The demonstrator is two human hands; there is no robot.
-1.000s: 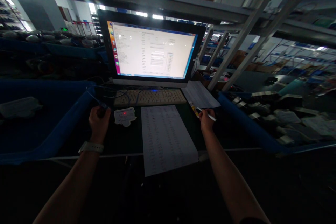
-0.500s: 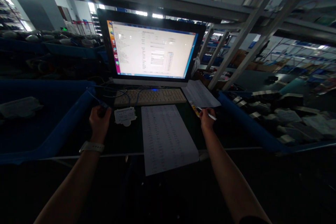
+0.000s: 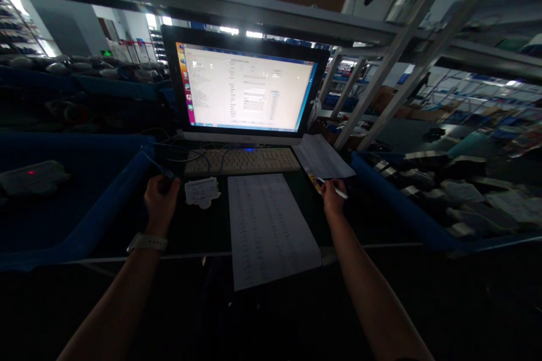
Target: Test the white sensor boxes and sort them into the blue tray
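My left hand (image 3: 161,198) pinches the end of a blue cable (image 3: 158,166) that loops back toward the keyboard; its plug is mostly hidden by my fingers. Just right of that hand lies a pale labelled device (image 3: 202,192) with an uneven outline. A white pen (image 3: 340,193) is held in my right hand (image 3: 333,196), beside a small yellow item (image 3: 314,181) I cannot make out. Between my hands, a printed sheet (image 3: 271,231) hangs over the table's front edge.
A lit monitor (image 3: 249,87) stands behind a white keyboard (image 3: 243,161). Another paper (image 3: 325,157) lies right of it. Blue bins flank the table: the left bin (image 3: 93,220) contains a pale device with a red light, the right bin (image 3: 406,220) several devices. Metal shelf posts (image 3: 381,73) rise at right.
A red light now shows on the device in the left bin. The whole view has tilted up slightly; both hands keep their grips and places on the table.
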